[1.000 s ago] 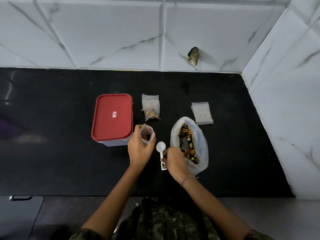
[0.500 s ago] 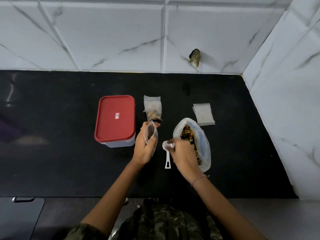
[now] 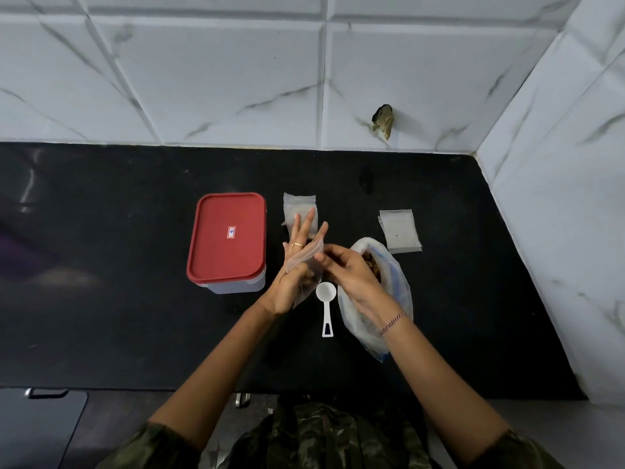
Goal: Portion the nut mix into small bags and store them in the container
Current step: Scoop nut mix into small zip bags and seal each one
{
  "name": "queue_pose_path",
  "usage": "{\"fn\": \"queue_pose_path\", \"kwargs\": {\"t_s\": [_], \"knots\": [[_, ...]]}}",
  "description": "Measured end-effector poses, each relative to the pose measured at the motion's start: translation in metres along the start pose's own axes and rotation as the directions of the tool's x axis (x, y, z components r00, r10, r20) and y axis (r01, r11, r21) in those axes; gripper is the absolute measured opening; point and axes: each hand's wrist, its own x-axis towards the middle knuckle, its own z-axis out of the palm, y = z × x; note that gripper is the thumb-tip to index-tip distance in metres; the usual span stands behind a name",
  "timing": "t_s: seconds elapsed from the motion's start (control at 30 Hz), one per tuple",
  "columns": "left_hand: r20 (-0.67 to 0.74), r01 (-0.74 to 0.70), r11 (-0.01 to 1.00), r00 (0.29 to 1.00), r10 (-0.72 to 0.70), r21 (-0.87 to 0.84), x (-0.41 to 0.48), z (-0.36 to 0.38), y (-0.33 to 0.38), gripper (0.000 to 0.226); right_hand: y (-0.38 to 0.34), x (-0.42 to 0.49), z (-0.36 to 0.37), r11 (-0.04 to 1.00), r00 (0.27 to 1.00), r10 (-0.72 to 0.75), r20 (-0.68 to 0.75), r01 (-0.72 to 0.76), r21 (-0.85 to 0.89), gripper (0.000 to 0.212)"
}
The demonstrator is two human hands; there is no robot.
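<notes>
My left hand (image 3: 296, 265) holds a small clear bag (image 3: 306, 262) upright above the counter, thumb against it and fingers stretched out. My right hand (image 3: 348, 275) pinches that bag's top edge. The white scoop (image 3: 326, 301) lies on the black counter below both hands, touched by neither. The large bag of nut mix (image 3: 392, 282) lies open to the right, partly hidden under my right wrist. A filled small bag (image 3: 299, 209) lies behind my left fingers. The red-lidded container (image 3: 226, 238) stands shut at the left.
A stack of empty small bags (image 3: 400, 231) lies at the back right. White tiled walls (image 3: 558, 214) close the counter at the back and right. The counter's front edge (image 3: 135, 389) runs near my body, with a dark handled panel (image 3: 40, 424) below left.
My right hand let go of the scoop, which now lies on the counter, and moved up to the small bag's top edge. My left fingers stretched out.
</notes>
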Motion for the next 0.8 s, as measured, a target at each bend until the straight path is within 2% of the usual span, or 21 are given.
{"fn": "queue_pose_path", "kwargs": {"t_s": [0.03, 0.07, 0.1, 0.13, 0.17, 0.27, 0.33, 0.37, 0.43, 0.5, 0.6, 0.7, 0.8], "knots": [[0.021, 0.048, 0.996, 0.999, -0.046, -0.076, -0.001, -0.001, 0.01, 0.074, 0.001, 0.001, 0.001, 0.999, 1.0, -0.005, 0.0, 0.005, 0.05, 0.011], [0.064, 0.036, 0.99, 0.998, -0.027, -0.133, -0.008, -0.005, 0.021, 0.062, 0.002, 0.001, 0.002, 0.996, 1.0, -0.009, -0.008, 0.01, 0.091, 0.011], [0.082, -0.01, 0.975, 0.996, 0.029, -0.223, -0.014, -0.009, 0.029, 0.06, 0.002, 0.001, 0.002, 0.994, 1.0, -0.013, -0.019, 0.015, 0.111, 0.01], [0.112, -0.079, 0.968, 0.988, 0.108, -0.238, -0.018, -0.012, 0.031, 0.059, 0.002, 0.001, 0.002, 0.993, 0.999, -0.015, -0.031, 0.019, 0.118, 0.008], [0.139, -0.079, 0.947, 0.982, 0.128, -0.312, -0.021, -0.013, 0.033, 0.059, 0.0, 0.002, 0.002, 0.993, 0.999, -0.016, -0.047, 0.022, 0.116, 0.008], [0.118, -0.041, 0.934, 0.989, 0.088, -0.354, -0.013, -0.014, 0.032, 0.06, -0.002, 0.003, 0.001, 0.993, 0.993, -0.033, -0.115, 0.046, 0.112, 0.009], [0.087, 0.0, 0.877, 0.995, 0.048, -0.481, -0.011, -0.015, 0.034, 0.066, -0.004, 0.003, 0.0, 0.987, 0.985, -0.035, -0.172, 0.061, 0.148, 0.009], [0.074, 0.046, 0.816, 0.997, -0.004, -0.576, -0.011, -0.016, 0.035, 0.064, -0.005, 0.004, 0.0, 0.981, 0.979, -0.031, -0.203, 0.069, 0.183, 0.01], [0.012, 0.087, 0.736, 0.994, -0.107, -0.671, -0.011, -0.014, 0.037, 0.044, -0.006, 0.005, -0.002, 0.971, 0.962, -0.024, -0.272, 0.087, 0.222, 0.014], [-0.114, 0.066, 0.749, 0.976, -0.186, -0.659, -0.012, -0.006, 0.04, 0.023, -0.006, 0.006, -0.003, 0.971, 0.947, -0.023, -0.319, 0.097, 0.218, 0.016], [-0.25, 0.059, 0.765, 0.927, -0.281, -0.641, -0.008, 0.005, 0.043, 0.008, -0.006, 0.007, -0.002, 0.969, 0.943, -0.038, -0.331, 0.117, 0.22, 0.012], [-0.321, 0.072, 0.786, 0.887, -0.332, -0.615, -0.004, 0.01, 0.045, 0.01, -0.007, 0.008, 0.0, 0.969, 0.941, -0.049, -0.335, 0.127, 0.213, 0.007], [-0.342, 0.047, 0.794, 0.886, -0.313, -0.605, -0.002, 0.011, 0.047, 0.011, -0.008, 0.009, 0.001, 0.971, 0.945, -0.059, -0.322, 0.13, 0.202, 0.007]]}}
